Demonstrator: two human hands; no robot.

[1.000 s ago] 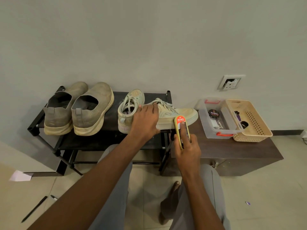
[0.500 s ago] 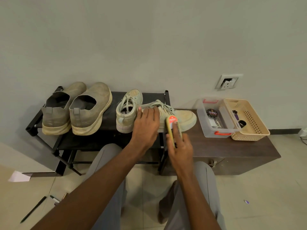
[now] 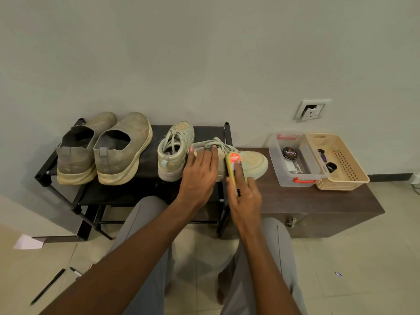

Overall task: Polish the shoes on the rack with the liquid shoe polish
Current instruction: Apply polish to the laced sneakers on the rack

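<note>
A pale green laced sneaker (image 3: pixel 252 163) lies sideways across the right end of the black shoe rack (image 3: pixel 204 130), its toe over the brown cabinet. My left hand (image 3: pixel 200 176) rests flat on its heel part with straight fingers. My right hand (image 3: pixel 244 196) grips a yellow liquid polish applicator (image 3: pixel 234 165) with an orange label, pressed against the sneaker's side. The matching sneaker (image 3: pixel 175 148) stands upright beside it. Two grey slip-on shoes (image 3: pixel 102 148) sit at the rack's left.
On the brown cabinet (image 3: pixel 318 201) stand a clear plastic box (image 3: pixel 293 178) holding a black polish tin (image 3: pixel 289 153) and a beige basket (image 3: pixel 345 176). A wall socket (image 3: pixel 311 109) is above. A pen (image 3: pixel 46 287) and paper (image 3: pixel 28 242) lie on the floor.
My right hand has slid the applicator leftward along the sneaker's side, closer to my left hand. The left hand stays on the shoe.
</note>
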